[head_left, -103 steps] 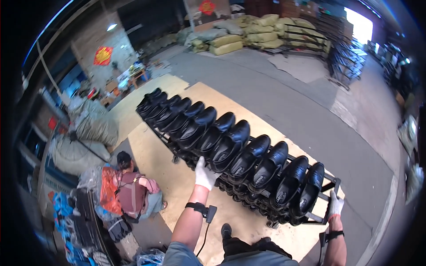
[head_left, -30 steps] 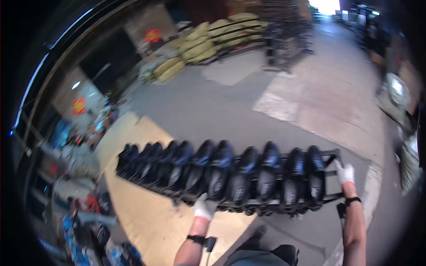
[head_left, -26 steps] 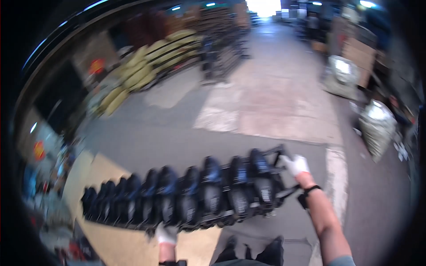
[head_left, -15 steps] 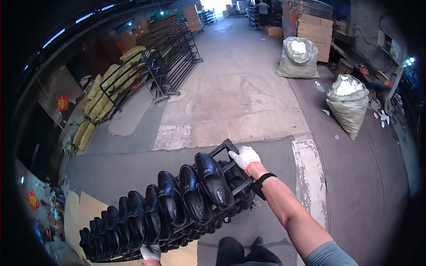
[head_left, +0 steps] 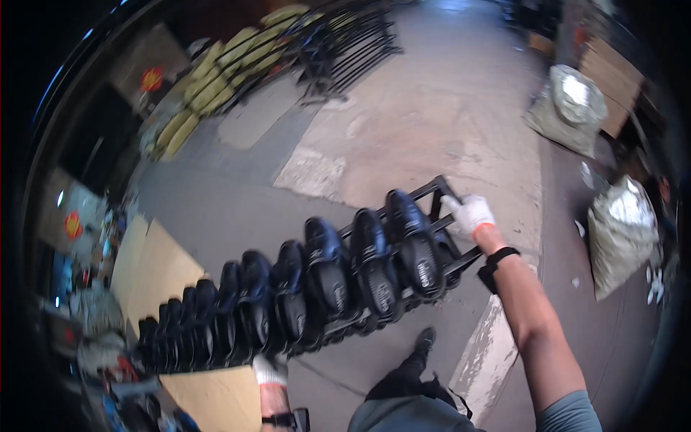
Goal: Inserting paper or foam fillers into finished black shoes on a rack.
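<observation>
A long dark metal shoe rack point(head_left: 461, 263) stretches from the left up to the centre right. Black loafers point(head_left: 374, 266) stand on it side by side in a row, with more shoes partly visible below. My right hand point(head_left: 471, 212), in a white glove with an orange cuff, is closed round the frame at the rack's right end. My left hand point(head_left: 271, 371), also white-gloved, reaches up to the rack's near side under the shoes. Its fingers are hidden behind the loafers and the frame.
Black empty racks point(head_left: 338, 61) and stacked yellow-green sacks point(head_left: 216, 79) stand at the far left. Two large pale sacks point(head_left: 623, 234) with white contents stand at the right, near cardboard boxes point(head_left: 608, 79). Brown sheets point(head_left: 155, 270) lie on the floor at left.
The rack's right end and my right hand have moved up and right in view. The view has turned and tilted down; more of my left forearm and a stepping foot now show.
</observation>
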Available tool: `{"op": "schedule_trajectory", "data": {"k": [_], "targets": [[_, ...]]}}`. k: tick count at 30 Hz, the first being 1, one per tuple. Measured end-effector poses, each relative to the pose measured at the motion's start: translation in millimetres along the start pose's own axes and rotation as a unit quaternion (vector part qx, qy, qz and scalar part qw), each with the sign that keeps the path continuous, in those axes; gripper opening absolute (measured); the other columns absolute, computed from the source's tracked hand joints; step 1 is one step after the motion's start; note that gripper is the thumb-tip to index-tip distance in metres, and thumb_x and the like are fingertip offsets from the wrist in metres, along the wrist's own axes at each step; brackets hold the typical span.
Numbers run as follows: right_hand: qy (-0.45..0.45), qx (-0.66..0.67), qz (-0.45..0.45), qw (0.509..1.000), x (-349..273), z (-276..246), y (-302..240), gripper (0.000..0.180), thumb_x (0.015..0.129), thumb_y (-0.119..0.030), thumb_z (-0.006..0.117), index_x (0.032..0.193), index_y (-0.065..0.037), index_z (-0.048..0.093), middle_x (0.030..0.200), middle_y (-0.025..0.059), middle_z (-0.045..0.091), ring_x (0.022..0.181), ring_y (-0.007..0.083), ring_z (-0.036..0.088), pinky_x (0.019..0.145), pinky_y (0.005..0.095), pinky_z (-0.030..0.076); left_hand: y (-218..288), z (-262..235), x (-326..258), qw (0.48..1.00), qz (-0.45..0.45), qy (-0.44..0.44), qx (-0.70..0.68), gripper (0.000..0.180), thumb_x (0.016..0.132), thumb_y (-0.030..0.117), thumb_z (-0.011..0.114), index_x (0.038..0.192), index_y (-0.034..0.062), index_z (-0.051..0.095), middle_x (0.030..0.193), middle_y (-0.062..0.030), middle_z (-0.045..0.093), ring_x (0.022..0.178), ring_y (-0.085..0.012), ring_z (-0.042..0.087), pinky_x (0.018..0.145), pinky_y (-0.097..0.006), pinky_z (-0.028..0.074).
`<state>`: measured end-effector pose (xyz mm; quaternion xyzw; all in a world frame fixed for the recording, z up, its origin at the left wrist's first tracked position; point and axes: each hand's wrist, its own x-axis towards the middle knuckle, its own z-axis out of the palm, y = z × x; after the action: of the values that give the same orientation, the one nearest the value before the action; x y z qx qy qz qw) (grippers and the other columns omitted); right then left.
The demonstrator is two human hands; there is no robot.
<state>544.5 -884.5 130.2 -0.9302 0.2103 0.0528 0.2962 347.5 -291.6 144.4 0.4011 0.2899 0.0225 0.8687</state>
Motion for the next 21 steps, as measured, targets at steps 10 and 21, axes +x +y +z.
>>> {"op": "schedule_trajectory", "data": {"k": [10, 21], "targets": [[-0.006, -0.015, -0.017, 1.000, 125.6, -92.4, 46.8, 0.084, 0.094, -0.072, 0.066, 0.106, 0.011, 0.078, 0.112, 0.0361, 0.074, 0.116, 0.0487, 0.071, 0.102, 0.0505, 0.055, -104.9, 66.4, 3.2, 0.992, 0.042, 0.103, -0.060, 0.041, 0.115, 0.030, 0.048, 0.144, 0.0052, 0.065, 0.145, -0.0137, 0.069, 0.131, -0.0308, 0.067, 0.113, -0.048, 0.057], [-0.006, -0.006, -0.090, 0.996, 249.7, -161.8, 125.3, 0.088, 0.094, -0.075, 0.063, 0.102, 0.011, 0.078, 0.112, 0.0364, 0.074, 0.117, 0.0497, 0.069, 0.103, 0.0514, 0.053, -201.5, 201.2, -8.3, 0.987, 0.050, 0.121, -0.093, 0.043, 0.115, 0.028, 0.048, 0.151, 0.0063, 0.061, 0.154, -0.0131, 0.063, 0.139, -0.0310, 0.061, 0.117, -0.050, 0.052]]}}
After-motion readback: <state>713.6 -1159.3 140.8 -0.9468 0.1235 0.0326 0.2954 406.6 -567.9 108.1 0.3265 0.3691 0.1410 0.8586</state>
